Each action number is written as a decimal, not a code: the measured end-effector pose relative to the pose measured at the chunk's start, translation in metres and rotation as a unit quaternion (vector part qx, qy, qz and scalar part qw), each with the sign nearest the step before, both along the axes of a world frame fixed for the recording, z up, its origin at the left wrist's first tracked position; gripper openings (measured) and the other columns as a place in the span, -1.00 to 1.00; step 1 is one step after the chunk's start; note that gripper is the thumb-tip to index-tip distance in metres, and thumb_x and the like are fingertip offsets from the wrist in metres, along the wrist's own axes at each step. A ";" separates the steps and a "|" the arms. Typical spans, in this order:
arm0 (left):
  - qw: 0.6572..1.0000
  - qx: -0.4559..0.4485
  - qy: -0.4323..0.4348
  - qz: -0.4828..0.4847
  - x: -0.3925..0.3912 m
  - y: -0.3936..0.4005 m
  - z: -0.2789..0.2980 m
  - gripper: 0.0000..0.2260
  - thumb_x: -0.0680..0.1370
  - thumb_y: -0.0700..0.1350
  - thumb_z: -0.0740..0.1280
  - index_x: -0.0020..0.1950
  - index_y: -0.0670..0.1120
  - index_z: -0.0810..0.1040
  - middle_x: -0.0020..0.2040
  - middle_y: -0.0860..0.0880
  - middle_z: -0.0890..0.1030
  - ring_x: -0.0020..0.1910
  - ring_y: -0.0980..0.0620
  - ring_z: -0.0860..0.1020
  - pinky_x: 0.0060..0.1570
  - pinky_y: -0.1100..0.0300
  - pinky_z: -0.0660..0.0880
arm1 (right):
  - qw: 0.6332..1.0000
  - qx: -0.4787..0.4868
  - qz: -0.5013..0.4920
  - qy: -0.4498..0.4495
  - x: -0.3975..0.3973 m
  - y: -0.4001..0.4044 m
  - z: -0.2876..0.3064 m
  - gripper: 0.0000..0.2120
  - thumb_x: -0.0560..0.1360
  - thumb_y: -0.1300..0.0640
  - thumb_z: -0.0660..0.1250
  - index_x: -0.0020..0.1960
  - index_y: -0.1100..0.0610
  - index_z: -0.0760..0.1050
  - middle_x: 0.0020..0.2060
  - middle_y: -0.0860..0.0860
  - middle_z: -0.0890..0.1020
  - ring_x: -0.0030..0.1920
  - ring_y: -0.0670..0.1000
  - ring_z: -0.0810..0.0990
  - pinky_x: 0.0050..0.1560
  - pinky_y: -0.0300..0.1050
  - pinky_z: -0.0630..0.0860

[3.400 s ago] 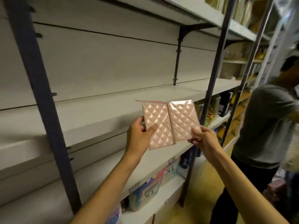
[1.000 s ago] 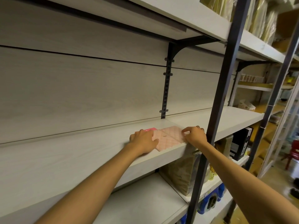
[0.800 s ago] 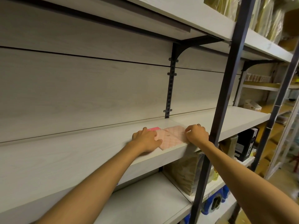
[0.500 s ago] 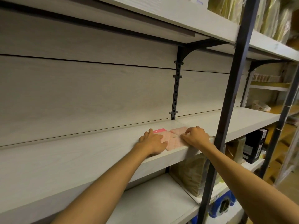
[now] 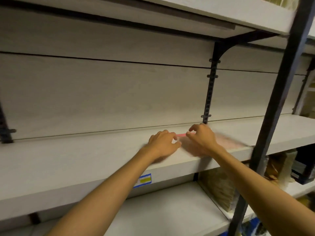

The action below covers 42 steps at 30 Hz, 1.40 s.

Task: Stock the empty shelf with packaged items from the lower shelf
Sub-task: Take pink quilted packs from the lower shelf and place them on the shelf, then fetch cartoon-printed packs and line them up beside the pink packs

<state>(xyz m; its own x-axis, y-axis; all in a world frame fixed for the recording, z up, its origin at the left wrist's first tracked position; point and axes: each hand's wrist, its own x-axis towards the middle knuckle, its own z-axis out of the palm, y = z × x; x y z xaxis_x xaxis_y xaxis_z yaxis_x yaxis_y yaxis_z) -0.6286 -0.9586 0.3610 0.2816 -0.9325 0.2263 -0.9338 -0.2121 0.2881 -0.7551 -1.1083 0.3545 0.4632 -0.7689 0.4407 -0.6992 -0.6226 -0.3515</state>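
Two flat pink quilted packets lie on the pale wooden shelf (image 5: pixel 85 160) at chest height. One packet (image 5: pixel 227 142) lies blurred to the right of my right wrist, near the shelf's front edge. Only the bright pink top strip (image 5: pixel 181 135) of the other packet shows, between my two hands. My left hand (image 5: pixel 162 145) holds its left end between curled forefinger and thumb. My right hand (image 5: pixel 202 140) pinches its right end with curled fingers and covers most of it. Motion blur hides the finer detail.
A black slotted upright (image 5: pixel 210 92) runs up the back panel just behind my right hand. A dark metal post (image 5: pixel 272 106) stands in front at the right. Below, the lower shelf (image 5: pixel 163 212) carries a brown wrapped bundle (image 5: pixel 219 188) and dark boxes (image 5: pixel 303 166).
Both hands have slid left and deeper onto the shelf with one packet. The other packet stays behind at the right. The view has shifted left as well.
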 end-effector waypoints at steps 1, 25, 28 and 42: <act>1.000 -0.006 -0.003 0.012 0.007 0.012 0.002 -0.59 0.61 0.21 0.19 0.39 0.07 0.46 0.38 -0.05 0.48 0.32 -0.09 0.46 0.26 -0.03 0.42 | 1.000 0.001 0.022 0.000 0.012 0.009 0.001 -0.62 0.41 -0.18 0.29 0.09 0.00 0.63 0.11 0.05 0.63 0.04 0.08 0.60 0.07 0.06 0.58; 0.964 -0.171 -0.030 0.200 0.106 0.471 -0.007 -0.70 0.60 0.12 0.25 0.33 0.17 0.44 0.22 0.15 0.51 0.16 0.13 0.50 0.12 0.06 0.51 | 0.914 -0.013 0.395 -0.090 0.143 0.450 -0.002 -0.72 0.48 -0.05 0.28 0.14 -0.03 0.60 -0.05 -0.12 0.65 -0.07 -0.13 0.60 -0.08 -0.18 0.54; 0.965 -0.175 -0.018 0.194 0.109 0.533 -0.028 -0.74 0.60 0.08 0.28 0.29 0.13 0.46 0.16 0.13 0.51 0.09 0.12 0.51 0.10 0.04 0.54 | 0.908 -0.005 0.411 -0.081 0.148 0.505 -0.019 -0.76 0.53 -0.01 0.30 0.15 0.00 0.60 -0.06 -0.12 0.64 -0.09 -0.15 0.59 -0.10 -0.18 0.56; 0.942 -0.029 0.024 0.333 0.245 0.775 -0.149 -0.65 0.58 0.09 0.28 0.35 0.06 0.49 0.29 0.00 0.55 0.23 -0.05 0.53 0.13 0.03 0.50 | 0.861 0.085 0.499 0.044 0.290 0.694 -0.115 -0.72 0.49 0.01 0.32 0.18 -0.02 0.59 -0.01 -0.09 0.68 -0.06 -0.11 0.62 0.01 -0.04 0.60</act>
